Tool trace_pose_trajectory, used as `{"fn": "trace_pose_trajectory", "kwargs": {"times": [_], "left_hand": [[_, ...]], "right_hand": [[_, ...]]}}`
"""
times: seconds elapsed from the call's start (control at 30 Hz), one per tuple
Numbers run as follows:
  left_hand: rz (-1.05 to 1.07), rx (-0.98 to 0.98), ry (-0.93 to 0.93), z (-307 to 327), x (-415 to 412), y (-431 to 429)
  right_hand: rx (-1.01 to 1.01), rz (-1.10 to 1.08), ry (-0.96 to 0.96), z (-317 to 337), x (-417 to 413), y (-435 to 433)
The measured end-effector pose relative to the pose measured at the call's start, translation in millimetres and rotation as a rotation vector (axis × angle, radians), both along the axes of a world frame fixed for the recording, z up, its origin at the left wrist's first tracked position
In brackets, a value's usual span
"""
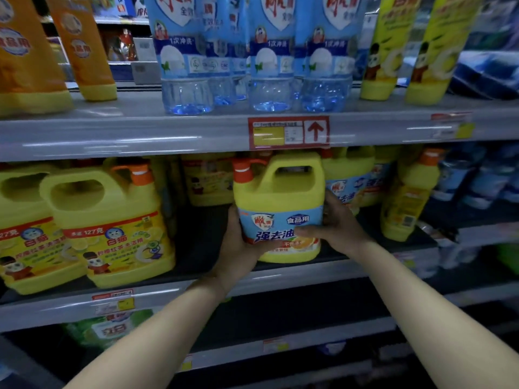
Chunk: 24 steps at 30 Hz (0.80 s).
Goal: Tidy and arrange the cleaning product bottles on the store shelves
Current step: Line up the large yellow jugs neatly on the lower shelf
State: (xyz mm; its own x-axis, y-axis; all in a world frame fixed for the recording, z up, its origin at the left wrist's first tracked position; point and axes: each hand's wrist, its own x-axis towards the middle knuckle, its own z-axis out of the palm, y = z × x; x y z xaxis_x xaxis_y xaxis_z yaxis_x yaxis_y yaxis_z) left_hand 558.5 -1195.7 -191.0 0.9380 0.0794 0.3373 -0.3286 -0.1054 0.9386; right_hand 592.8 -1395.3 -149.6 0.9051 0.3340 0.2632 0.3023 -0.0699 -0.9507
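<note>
Okay, both hands on one jug [292, 192], centre of frame, at the front of the middle shelf [331, 269]. Can't tell if its base sits on the shelf or is just lifted off it.

Jug: yellow plastic, squat, with a moulded carry handle on top and an orange pump cap [243, 172] at its upper left. A blue label band with red and white print wraps the body, with an orange fruit picture low on the front. It stands upright, label facing the camera.

Left hand [241, 242] cups the lower left side, thumb curled onto the front. Right hand [337, 226] grips the right side, thumb across the label and fingers up the side wall.

Lower left: two more yellow jugs [112, 228] with yellow labels. Right of centre: a slim yellow bottle [407, 203]. Top shelf, upper centre: clear blue bottles [269, 66]. A red price tag [289, 133] sits on the rail just above the held jug. Edges are blurred.
</note>
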Motion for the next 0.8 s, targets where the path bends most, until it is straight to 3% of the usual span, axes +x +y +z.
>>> {"fn": "trace_pose_trajectory", "kwargs": {"times": [0.2, 0.63, 0.8], "left_hand": [[0.015, -0.004, -0.017, -10, 21, -63], [0.183, 0.222, -0.051, -13, 42, -124], [0.22, 0.266, 0.008, -7, 37, -132]], "right_hand": [[-0.218, -0.182, 0.002, 6, 12, -69], [-0.365, -0.466, -0.162, -17, 18, -109], [-0.321, -0.935, -0.435, -25, 19, -121]]}}
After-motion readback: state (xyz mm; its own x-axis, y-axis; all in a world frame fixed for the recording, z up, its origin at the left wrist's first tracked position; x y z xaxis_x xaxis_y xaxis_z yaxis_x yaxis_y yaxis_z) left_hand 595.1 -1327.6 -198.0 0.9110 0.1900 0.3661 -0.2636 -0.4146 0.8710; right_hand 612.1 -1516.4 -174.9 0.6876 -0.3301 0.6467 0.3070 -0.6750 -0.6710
